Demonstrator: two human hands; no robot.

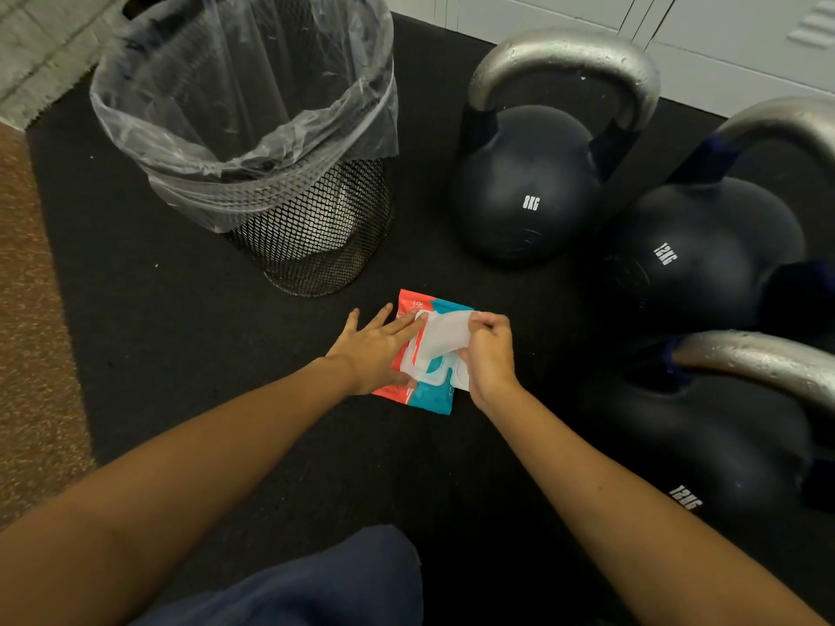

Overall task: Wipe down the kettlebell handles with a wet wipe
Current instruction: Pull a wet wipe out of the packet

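A black rubber mat (189, 309) covered most of the floor; a strip of brown speckled flooring (31, 332) ran along its left edge, and pale cabinet fronts (723, 42) closed off the far side. On the mat, far left of centre, stood a black wire-mesh bin (311, 228) lined with a clear plastic bag (244, 97) whose rim folded down over the mesh. To the right sat three dark kettlebells, each with a dull silver handle; the one marked 8KG (526, 187) stood farthest away, its handle (565, 56) arching upright; a kettlebell marked 12KG (705, 250) stood just beside it to the right, with its handle (786, 124) cut off by the frame edge; a second 12KG kettlebell (705, 458) stood nearest the person, its handle (759, 359) angled across it. Between the bin and the kettlebells, flat on the mat, lay a red and teal pack of wipes (429, 397); the left hand (375, 350) pressed down on the pack's red side with fingers straight and spread. The right hand (490, 350) had fingers curled, pinching a white wet wipe (445, 334) that rose from the pack's opening; the wipe was apart from every kettlebell handle. A knee in dark blue cloth (325, 580) showed at the bottom edge.
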